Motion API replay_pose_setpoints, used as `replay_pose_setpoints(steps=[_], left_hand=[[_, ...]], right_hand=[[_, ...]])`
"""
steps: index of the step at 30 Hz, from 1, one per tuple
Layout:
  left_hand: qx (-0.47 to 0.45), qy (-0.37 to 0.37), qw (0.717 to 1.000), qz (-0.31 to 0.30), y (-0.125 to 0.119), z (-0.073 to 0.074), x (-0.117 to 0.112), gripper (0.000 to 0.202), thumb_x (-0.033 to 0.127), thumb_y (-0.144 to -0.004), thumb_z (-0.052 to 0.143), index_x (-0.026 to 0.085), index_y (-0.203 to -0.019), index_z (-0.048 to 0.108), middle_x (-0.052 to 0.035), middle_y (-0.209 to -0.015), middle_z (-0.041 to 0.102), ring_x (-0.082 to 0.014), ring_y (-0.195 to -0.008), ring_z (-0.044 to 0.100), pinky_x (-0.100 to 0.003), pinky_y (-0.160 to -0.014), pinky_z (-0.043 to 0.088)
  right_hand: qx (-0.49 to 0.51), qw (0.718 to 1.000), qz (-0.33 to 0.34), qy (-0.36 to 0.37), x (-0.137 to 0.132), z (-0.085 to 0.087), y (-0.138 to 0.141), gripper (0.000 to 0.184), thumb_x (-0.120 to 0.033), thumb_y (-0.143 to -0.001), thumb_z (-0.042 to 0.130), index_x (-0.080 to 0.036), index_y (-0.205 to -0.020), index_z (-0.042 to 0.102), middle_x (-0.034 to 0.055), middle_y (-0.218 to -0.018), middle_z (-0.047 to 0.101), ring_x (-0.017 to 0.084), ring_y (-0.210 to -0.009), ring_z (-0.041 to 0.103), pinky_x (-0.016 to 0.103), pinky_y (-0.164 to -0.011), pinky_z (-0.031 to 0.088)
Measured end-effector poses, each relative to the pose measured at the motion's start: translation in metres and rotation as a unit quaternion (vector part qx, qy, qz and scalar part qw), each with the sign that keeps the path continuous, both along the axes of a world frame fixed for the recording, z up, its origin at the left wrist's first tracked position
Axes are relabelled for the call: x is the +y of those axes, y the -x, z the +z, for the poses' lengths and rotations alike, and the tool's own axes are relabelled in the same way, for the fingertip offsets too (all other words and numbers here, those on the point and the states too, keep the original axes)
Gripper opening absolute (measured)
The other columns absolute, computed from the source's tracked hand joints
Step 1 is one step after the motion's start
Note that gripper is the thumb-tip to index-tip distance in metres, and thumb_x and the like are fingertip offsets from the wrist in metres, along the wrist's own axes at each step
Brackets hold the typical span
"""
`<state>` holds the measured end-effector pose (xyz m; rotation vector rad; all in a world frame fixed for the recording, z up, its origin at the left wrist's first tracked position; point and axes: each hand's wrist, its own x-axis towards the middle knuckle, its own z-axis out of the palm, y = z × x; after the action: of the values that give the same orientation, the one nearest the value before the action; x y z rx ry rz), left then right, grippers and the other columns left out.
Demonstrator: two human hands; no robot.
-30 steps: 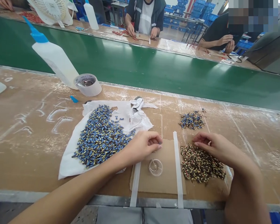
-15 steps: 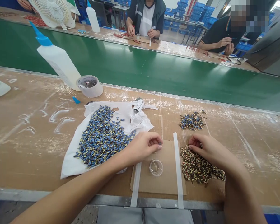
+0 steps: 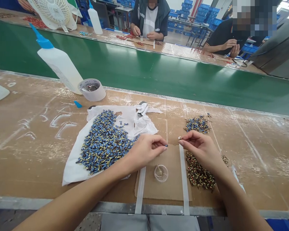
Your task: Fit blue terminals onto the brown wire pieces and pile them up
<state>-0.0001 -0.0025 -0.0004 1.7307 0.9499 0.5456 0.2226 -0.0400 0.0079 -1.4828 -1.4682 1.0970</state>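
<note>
Between thumb and forefinger, my left hand (image 3: 152,148) pinches a small blue piece (image 3: 166,145) above the taped cardboard sheet (image 3: 167,191). My right hand (image 3: 199,148) grips a tiny dark and pale piece (image 3: 179,138), its fingertips a short way from the left ones. A clear plastic cup (image 3: 161,173) with a thin stick in it stands on the cardboard below. To the left, a heap of small blue, yellow and black pieces (image 3: 106,144) lies on a white bag (image 3: 71,170). Partly under my right forearm spreads a pile of small black and cream pieces (image 3: 199,173).
Beyond the cardboard is a small pile of blue and black pieces (image 3: 197,124). A white bottle with blue nozzle (image 3: 60,65) and a tape roll (image 3: 92,90) stand at the back left. Past the green belt (image 3: 135,61), other people work at a far bench.
My right hand has lifted from the black and cream pile and moved left with a tiny piece in its fingertips. My left hand stays nearly in place with the blue piece.
</note>
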Motion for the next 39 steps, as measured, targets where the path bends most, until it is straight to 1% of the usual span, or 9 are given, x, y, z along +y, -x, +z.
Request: replay_pose_setpoints(steps=[2, 5, 13, 18, 25, 28, 32, 35, 39], left_hand=[[0.002, -0.027, 1.0, 0.008, 0.001, 0.003, 0.0, 0.016, 0.023, -0.084, 0.059, 0.014, -0.092, 0.07, -0.0047, -0.083, 0.071, -0.0145, -0.075, 0.063, -0.028, -0.073, 0.051], [0.004, -0.065, 0.998, 0.012, 0.002, 0.006, 0.0, 0.017, 0.02, -0.085, 0.057, 0.014, -0.093, 0.07, -0.0046, -0.085, 0.071, -0.0144, -0.076, 0.063, -0.029, -0.075, 0.051], [0.012, -0.11, 0.994, 0.004, 0.0, 0.01, -0.003, 0.014, 0.015, -0.086, 0.056, 0.014, -0.088, 0.07, -0.0031, -0.079, 0.07, -0.0128, -0.071, 0.061, -0.025, -0.068, 0.046], [0.03, -0.167, 0.986, -0.003, 0.0, 0.009, -0.003, 0.012, 0.014, -0.086, 0.058, 0.013, -0.083, 0.07, -0.002, -0.074, 0.068, -0.0121, -0.068, 0.058, -0.024, -0.064, 0.042], [0.036, -0.242, 0.97, -0.001, 0.001, 0.009, -0.003, 0.011, 0.013, -0.087, 0.059, 0.014, -0.082, 0.069, -0.0023, -0.074, 0.067, -0.0129, -0.068, 0.058, -0.025, -0.065, 0.043], [0.052, -0.276, 0.96, -0.006, 0.002, 0.005, -0.003, 0.013, 0.014, -0.088, 0.056, 0.014, -0.082, 0.067, -0.003, -0.075, 0.067, -0.0137, -0.069, 0.058, -0.025, -0.066, 0.044], [0.078, -0.325, 0.942, -0.017, 0.002, 0.001, -0.003, 0.015, 0.016, -0.091, 0.053, 0.013, -0.082, 0.065, -0.0037, -0.075, 0.064, -0.0143, -0.068, 0.057, -0.025, -0.064, 0.043], [0.105, -0.357, 0.928, -0.016, 0.002, 0.0, -0.005, 0.019, 0.017, -0.093, 0.049, 0.014, -0.081, 0.063, -0.0034, -0.074, 0.062, -0.0143, -0.067, 0.056, -0.025, -0.062, 0.041], [0.136, -0.397, 0.907, -0.018, 0.002, 0.001, -0.009, 0.022, 0.015, -0.092, 0.046, 0.014, -0.076, 0.06, -0.003, -0.071, 0.06, -0.0141, -0.063, 0.052, -0.025, -0.059, 0.038]], right_hand=[[0.037, 0.999, -0.001, 0.003, -0.001, -0.001, 0.012, 0.016, -0.034, -0.08, 0.069, -0.019, -0.084, 0.062, 0.0029, -0.076, 0.067, 0.015, -0.07, 0.064, 0.029, -0.066, 0.052], [0.06, 0.998, 0.006, 0.005, -0.003, -0.002, 0.021, 0.016, -0.033, -0.081, 0.069, -0.019, -0.085, 0.063, 0.0024, -0.076, 0.067, 0.015, -0.071, 0.063, 0.03, -0.067, 0.052], [0.086, 0.996, 0.023, 0.003, -0.008, -0.004, 0.031, 0.013, -0.031, -0.084, 0.067, -0.019, -0.087, 0.064, 0.0036, -0.081, 0.068, 0.016, -0.076, 0.064, 0.029, -0.07, 0.053], [0.074, 0.997, 0.031, -0.01, -0.011, -0.007, 0.033, 0.012, -0.031, -0.085, 0.066, -0.019, -0.087, 0.063, 0.0047, -0.086, 0.068, 0.017, -0.08, 0.065, 0.031, -0.075, 0.053], [0.017, 0.997, 0.041, -0.057, -0.014, -0.007, 0.034, 0.009, -0.028, -0.087, 0.062, -0.019, -0.085, 0.062, 0.0051, -0.084, 0.065, 0.018, -0.078, 0.061, 0.031, -0.072, 0.05], [0.004, 0.997, 0.049, -0.056, -0.014, -0.006, 0.034, 0.007, -0.025, -0.088, 0.061, -0.019, -0.084, 0.061, 0.0041, -0.082, 0.064, 0.017, -0.077, 0.06, 0.03, -0.072, 0.049], [0.024, 0.998, 0.056, -0.034, -0.014, -0.007, 0.035, 0.009, -0.026, -0.088, 0.06, -0.019, -0.083, 0.06, 0.0027, -0.08, 0.06, 0.016, -0.074, 0.058, 0.029, -0.069, 0.047], [0.037, 0.998, 0.05, -0.031, -0.015, -0.009, 0.035, 0.009, -0.026, -0.088, 0.06, -0.019, -0.082, 0.058, 0.0017, -0.077, 0.058, 0.015, -0.072, 0.056, 0.027, -0.065, 0.046], [0.032, 0.998, 0.056, -0.03, -0.017, -0.012, 0.036, 0.01, -0.025, -0.089, 0.059, -0.019, -0.081, 0.056, 0.0014, -0.076, 0.057, 0.015, -0.071, 0.054, 0.027, -0.064, 0.045]])
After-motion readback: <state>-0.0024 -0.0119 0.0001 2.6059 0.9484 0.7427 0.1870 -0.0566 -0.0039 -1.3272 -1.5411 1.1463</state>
